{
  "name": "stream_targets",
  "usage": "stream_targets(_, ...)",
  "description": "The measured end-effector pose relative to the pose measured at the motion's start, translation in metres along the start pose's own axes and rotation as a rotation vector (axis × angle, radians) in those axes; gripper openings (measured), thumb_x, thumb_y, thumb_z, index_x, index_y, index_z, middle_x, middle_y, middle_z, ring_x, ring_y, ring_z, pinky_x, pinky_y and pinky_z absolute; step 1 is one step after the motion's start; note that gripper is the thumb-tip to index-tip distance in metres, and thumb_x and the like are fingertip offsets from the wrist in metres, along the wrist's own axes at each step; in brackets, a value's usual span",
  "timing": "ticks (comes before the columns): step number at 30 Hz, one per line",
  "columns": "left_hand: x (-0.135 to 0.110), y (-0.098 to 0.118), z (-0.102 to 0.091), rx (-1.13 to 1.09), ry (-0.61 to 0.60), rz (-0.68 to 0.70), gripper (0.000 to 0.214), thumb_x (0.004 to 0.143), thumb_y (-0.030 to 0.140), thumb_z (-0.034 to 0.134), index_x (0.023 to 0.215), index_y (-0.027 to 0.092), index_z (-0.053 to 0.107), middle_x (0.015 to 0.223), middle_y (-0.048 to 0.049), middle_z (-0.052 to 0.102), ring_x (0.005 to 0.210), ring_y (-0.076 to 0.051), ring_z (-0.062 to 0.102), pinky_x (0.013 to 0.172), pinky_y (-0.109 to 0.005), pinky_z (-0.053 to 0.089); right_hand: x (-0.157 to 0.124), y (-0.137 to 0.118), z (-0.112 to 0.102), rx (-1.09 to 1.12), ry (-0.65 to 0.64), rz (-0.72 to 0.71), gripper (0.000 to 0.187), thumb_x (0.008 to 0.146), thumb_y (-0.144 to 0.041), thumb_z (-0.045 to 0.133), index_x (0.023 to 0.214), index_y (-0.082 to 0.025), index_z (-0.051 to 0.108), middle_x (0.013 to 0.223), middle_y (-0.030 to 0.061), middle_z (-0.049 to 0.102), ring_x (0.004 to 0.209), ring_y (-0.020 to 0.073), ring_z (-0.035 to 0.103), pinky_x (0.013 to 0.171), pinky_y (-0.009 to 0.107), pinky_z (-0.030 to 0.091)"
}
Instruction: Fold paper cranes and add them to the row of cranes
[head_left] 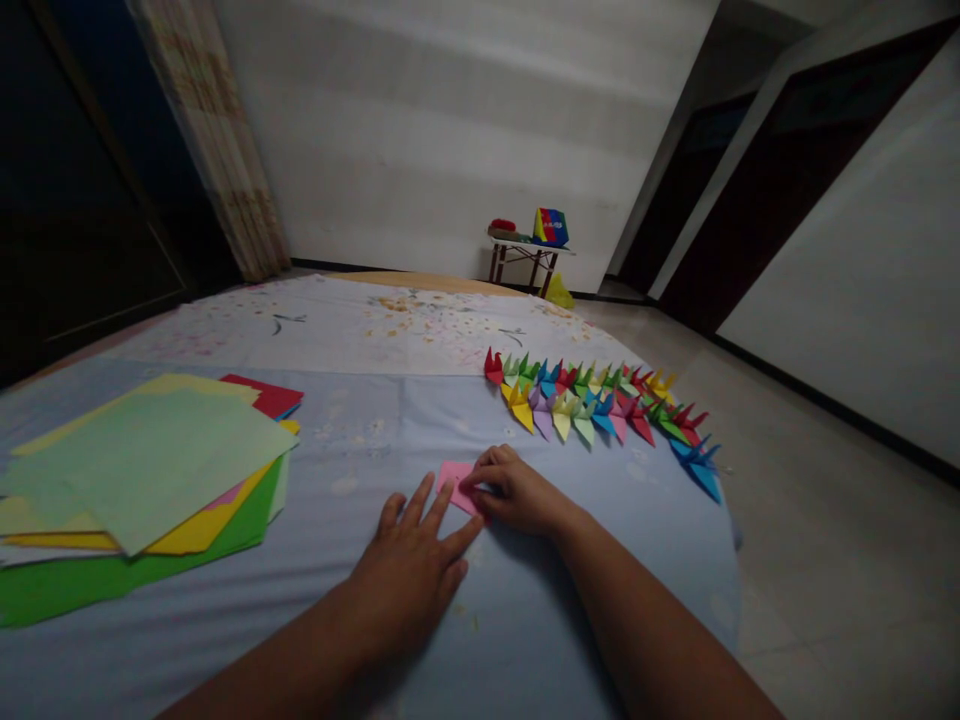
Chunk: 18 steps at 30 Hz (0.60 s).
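A small folded piece of pink origami paper [453, 472] lies on the blue tablecloth [360, 620] in front of me. My left hand [416, 560] rests with spread fingers, its fingertips on the paper's left and near edges. At the paper's right side, my right hand [517, 490] has thumb and fingers pinched together on it. Part of the paper is hidden beneath my fingers, so its exact folds cannot be made out.
Loose coloured paper sheets [165, 460] are piled on the left. Several folded paper cranes [562, 410] stand in rows at the right, near the table's curved edge. Beyond the table, a small stand [531, 245] holds a colourful box [551, 227] by the wall.
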<state>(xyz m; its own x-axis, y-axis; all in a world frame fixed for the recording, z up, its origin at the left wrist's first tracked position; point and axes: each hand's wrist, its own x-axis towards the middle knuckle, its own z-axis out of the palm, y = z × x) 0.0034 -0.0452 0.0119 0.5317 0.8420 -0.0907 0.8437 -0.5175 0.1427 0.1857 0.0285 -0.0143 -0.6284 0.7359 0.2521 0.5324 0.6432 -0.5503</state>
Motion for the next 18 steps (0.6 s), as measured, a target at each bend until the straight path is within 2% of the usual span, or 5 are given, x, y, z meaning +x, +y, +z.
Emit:
stream_targets(5,-0.003,-0.002,0.005,-0.019,-0.004,0.035,0.052,0.085,0.036,0.040,0.136,0.031,0.031,0.145,-0.0167,0.024,0.134,-0.033,0.011,0.099,-0.063,0.013,0.002,-0.003,0.004,0.003,0.013,0.031,0.016,0.077,-0.020,0.062,0.092,-0.021,0.067,0.090,0.0045,0.054,0.090,0.0163,0.047,0.083,0.030,0.038)
stream_targets(10,-0.005,-0.005,-0.001,-0.077,-0.121,0.068,0.057,0.084,0.038,0.041,0.138,0.030,0.025,0.147,-0.0147,0.016,0.135,-0.030,0.002,0.101,-0.061,0.009,0.007,-0.005,0.011,-0.024,0.075,0.119,0.015,0.075,-0.032,0.065,0.082,-0.019,0.066,0.082,0.0030,0.053,0.084,0.0157,0.046,0.077,0.029,0.036)
stream_targets(13,-0.004,-0.007,-0.006,-0.100,-0.149,0.077,0.056,0.084,0.038,0.041,0.137,0.032,0.026,0.148,-0.0126,0.013,0.135,-0.030,0.000,0.102,-0.062,0.007,0.011,-0.008,0.015,-0.055,0.091,0.194,0.020,0.071,-0.037,0.068,0.077,-0.018,0.064,0.078,0.0026,0.052,0.080,0.0156,0.045,0.073,0.028,0.035)
stream_targets(18,-0.003,-0.008,-0.006,-0.108,-0.139,0.067,0.054,0.083,0.038,0.043,0.135,0.034,0.030,0.148,-0.0108,0.013,0.135,-0.030,-0.001,0.101,-0.062,0.005,0.014,-0.009,0.008,-0.045,-0.018,0.253,0.020,0.068,-0.032,0.070,0.083,-0.019,0.064,0.082,0.0020,0.052,0.081,0.0157,0.044,0.073,0.027,0.035)
